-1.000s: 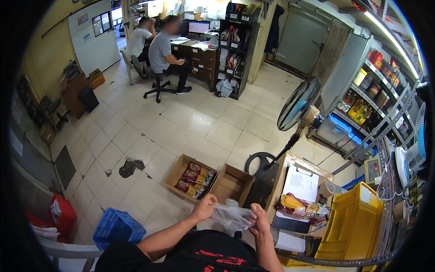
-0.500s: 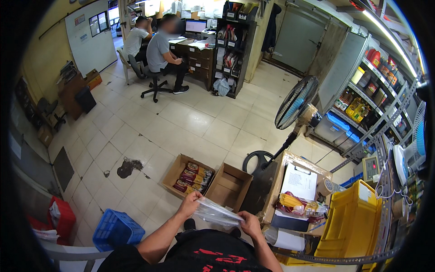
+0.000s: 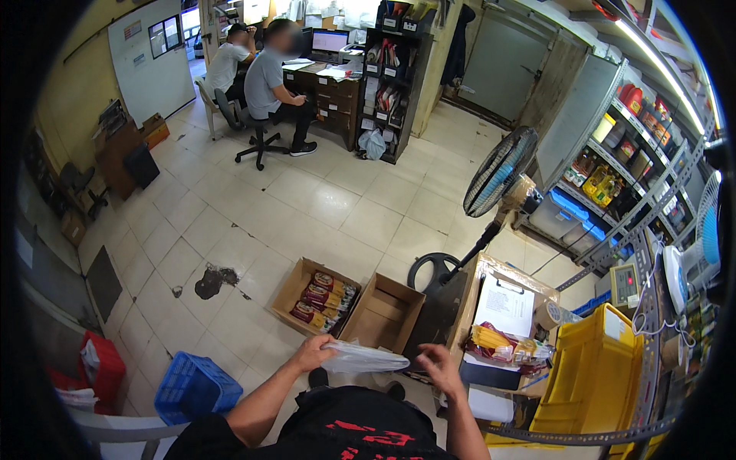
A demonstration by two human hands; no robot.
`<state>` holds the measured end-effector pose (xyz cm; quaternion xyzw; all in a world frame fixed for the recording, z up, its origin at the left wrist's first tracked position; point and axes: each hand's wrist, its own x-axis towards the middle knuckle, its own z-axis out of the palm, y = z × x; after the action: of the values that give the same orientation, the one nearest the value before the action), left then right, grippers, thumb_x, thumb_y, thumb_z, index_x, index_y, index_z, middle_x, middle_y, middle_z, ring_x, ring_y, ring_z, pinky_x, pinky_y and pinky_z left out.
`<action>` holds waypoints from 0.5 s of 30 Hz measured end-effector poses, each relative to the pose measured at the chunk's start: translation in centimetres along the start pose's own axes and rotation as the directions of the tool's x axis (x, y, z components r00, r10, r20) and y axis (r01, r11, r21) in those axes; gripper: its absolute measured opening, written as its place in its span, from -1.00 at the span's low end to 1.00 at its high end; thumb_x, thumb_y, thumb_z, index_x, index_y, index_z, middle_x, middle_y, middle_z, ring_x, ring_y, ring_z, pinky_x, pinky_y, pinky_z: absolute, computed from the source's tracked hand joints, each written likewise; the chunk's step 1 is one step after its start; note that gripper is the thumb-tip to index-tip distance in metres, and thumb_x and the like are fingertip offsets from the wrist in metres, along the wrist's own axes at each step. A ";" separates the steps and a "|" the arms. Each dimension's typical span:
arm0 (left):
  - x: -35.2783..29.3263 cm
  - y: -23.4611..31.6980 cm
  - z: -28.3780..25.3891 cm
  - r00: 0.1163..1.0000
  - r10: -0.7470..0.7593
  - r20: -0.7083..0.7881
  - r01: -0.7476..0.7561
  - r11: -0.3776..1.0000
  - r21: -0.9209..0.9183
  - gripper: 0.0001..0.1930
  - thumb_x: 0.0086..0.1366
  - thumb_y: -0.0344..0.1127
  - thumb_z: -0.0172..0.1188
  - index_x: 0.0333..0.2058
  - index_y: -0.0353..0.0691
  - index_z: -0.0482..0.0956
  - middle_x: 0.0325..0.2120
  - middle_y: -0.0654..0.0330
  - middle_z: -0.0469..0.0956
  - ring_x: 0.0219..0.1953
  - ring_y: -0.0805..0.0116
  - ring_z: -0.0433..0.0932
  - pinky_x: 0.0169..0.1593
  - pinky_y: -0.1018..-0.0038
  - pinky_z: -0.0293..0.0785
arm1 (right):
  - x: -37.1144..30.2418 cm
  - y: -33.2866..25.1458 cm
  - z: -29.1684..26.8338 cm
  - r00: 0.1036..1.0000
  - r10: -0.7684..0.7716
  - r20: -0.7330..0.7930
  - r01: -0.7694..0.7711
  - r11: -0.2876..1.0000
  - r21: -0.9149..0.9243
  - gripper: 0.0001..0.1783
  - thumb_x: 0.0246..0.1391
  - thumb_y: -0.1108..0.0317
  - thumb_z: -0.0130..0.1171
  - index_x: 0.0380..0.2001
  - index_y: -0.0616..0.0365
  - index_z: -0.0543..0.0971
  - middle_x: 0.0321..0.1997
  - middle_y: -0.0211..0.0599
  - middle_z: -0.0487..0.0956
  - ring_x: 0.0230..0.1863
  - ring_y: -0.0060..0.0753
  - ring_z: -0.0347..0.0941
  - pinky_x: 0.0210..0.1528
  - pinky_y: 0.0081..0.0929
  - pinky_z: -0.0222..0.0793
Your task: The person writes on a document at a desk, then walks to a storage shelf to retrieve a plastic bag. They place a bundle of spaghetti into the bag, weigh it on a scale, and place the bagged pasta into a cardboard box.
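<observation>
My left hand point(image 3: 310, 355) is closed on one end of a clear plastic bag point(image 3: 364, 359), which stretches sideways in front of my body. My right hand point(image 3: 441, 370) is off the bag, just beyond its other end, with fingers apart and nothing in them. Past the bag on the floor stands an open cardboard box point(image 3: 294, 284) with several red and yellow packets point(image 3: 328, 293) in it. A second open cardboard box point(image 3: 392, 313) touches its right side, its bare brown bottom showing.
To my right, a carton-topped table point(image 3: 477, 295) carries a clipboard point(image 3: 504, 305), pasta-like packets point(image 3: 502, 343) and a tape roll point(image 3: 547, 314). Beside it is a yellow crate point(image 3: 590, 368). A standing fan point(image 3: 500, 172) rises behind. A blue basket point(image 3: 195, 387) sits left; two people sit at a far desk.
My right hand has let go of the bag's right end and moved slightly away to the right, its fingers opening. The left hand still grips the bag, now a little farther left.
</observation>
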<state>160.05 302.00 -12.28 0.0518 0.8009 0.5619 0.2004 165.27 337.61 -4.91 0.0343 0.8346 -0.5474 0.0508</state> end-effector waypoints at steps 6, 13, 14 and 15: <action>-0.2 -4.2 -1.6 0.976 -0.103 -0.191 0.125 0.986 0.107 -0.72 0.19 -0.21 0.27 -0.25 -0.31 0.59 -0.37 -0.05 0.63 -0.30 0.19 0.63 -0.18 0.31 0.48 | 3.3 0.7 -8.2 0.836 -0.369 -0.406 0.078 0.813 -0.577 -0.64 0.02 0.55 0.20 -0.05 0.23 0.55 -0.08 -0.05 0.54 -0.02 0.04 0.45 0.05 -0.15 0.37; -1.2 -7.2 -1.4 0.955 -0.206 -0.212 0.233 0.966 0.112 -0.70 0.20 -0.16 0.26 -0.28 -0.32 0.57 -0.39 -0.08 0.61 -0.30 0.09 0.62 -0.18 0.27 0.48 | 5.5 4.7 -11.1 0.936 -0.305 -0.174 -0.003 0.488 -0.873 -0.49 0.04 0.30 0.13 0.10 0.18 0.49 0.00 -0.05 0.53 0.08 0.02 0.42 0.16 -0.09 0.30; -1.4 -7.5 -1.3 0.950 -0.227 -0.213 0.254 0.961 0.106 -0.70 0.20 -0.15 0.26 -0.29 -0.32 0.57 -0.39 -0.09 0.61 -0.30 0.07 0.62 -0.18 0.26 0.47 | 5.6 5.0 -11.2 0.971 -0.168 -0.168 -0.065 0.495 -0.866 -0.46 0.04 0.26 0.13 0.12 0.18 0.48 0.04 -0.06 0.52 0.11 0.00 0.41 0.17 -0.09 0.29; -1.7 -7.7 -1.2 0.948 -0.229 -0.223 0.257 0.960 0.108 -0.69 0.20 -0.14 0.26 -0.29 -0.32 0.57 -0.39 -0.09 0.60 -0.30 0.07 0.62 -0.18 0.26 0.47 | 5.5 5.1 -11.5 0.980 -0.140 -0.140 -0.040 0.557 -0.830 -0.46 0.04 0.23 0.17 0.11 0.18 0.49 0.04 -0.06 0.53 0.11 -0.01 0.41 0.17 -0.10 0.30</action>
<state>162.23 297.59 -18.62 -0.0930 0.8540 0.4795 0.1794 159.81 350.18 -5.64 0.0346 0.9951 -0.0860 -0.0345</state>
